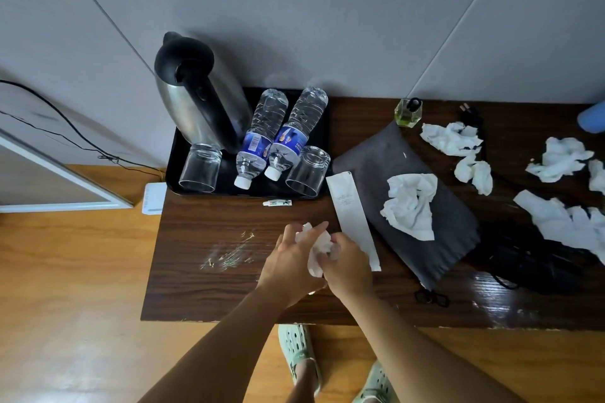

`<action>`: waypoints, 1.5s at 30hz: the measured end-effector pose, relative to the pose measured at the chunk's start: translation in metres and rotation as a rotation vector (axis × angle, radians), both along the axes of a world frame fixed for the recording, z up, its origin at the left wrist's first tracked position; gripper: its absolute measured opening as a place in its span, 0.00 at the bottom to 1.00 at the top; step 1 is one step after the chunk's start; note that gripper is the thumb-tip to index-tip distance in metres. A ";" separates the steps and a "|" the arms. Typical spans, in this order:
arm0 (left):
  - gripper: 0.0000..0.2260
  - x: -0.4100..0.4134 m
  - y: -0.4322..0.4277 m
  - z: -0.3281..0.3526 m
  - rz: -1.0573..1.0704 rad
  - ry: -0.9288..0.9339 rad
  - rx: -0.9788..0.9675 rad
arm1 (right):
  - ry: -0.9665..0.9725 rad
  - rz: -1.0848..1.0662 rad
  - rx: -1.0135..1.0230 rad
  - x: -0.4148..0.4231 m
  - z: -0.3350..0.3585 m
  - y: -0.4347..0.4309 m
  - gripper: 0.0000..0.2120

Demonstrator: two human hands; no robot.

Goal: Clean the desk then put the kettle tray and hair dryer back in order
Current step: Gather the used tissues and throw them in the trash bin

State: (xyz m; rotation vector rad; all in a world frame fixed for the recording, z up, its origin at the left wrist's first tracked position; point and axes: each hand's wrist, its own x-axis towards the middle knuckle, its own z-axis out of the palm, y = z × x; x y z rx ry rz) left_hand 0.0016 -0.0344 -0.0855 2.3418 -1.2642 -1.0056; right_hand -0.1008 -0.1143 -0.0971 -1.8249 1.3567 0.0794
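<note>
Tissue [317, 250], crumpled white, gripped by left hand [288, 260] and right hand [347, 268] together.

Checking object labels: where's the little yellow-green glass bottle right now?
In the head view, the glass bottle stands at the desk's back edge by the wall, right of the black tray, just beyond the grey pouch's far corner.
</note>
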 end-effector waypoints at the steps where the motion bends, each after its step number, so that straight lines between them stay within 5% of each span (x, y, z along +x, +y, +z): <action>1: 0.46 -0.002 -0.001 0.003 0.003 0.004 0.000 | -0.032 -0.036 0.052 0.000 0.002 0.000 0.09; 10: 0.17 0.002 -0.009 0.030 0.205 -0.053 -0.100 | -0.260 -0.114 0.440 -0.002 0.035 -0.008 0.08; 19: 0.28 0.057 -0.005 0.021 0.131 -0.285 0.043 | 0.052 -0.114 -0.093 -0.023 0.029 -0.038 0.11; 23: 0.24 0.069 -0.014 0.011 0.184 -0.314 0.048 | 0.250 -0.033 -0.232 -0.029 0.025 -0.044 0.17; 31: 0.10 0.065 -0.028 -0.001 0.183 -0.405 -0.033 | 0.447 0.021 -0.232 -0.016 0.017 -0.046 0.25; 39: 0.14 0.061 -0.024 -0.008 0.062 -0.494 -0.046 | 0.419 -0.042 -0.119 -0.018 -0.003 -0.050 0.09; 45: 0.10 0.058 -0.030 -0.006 0.168 -0.470 0.037 | 0.323 -0.057 -0.051 -0.028 -0.005 -0.051 0.06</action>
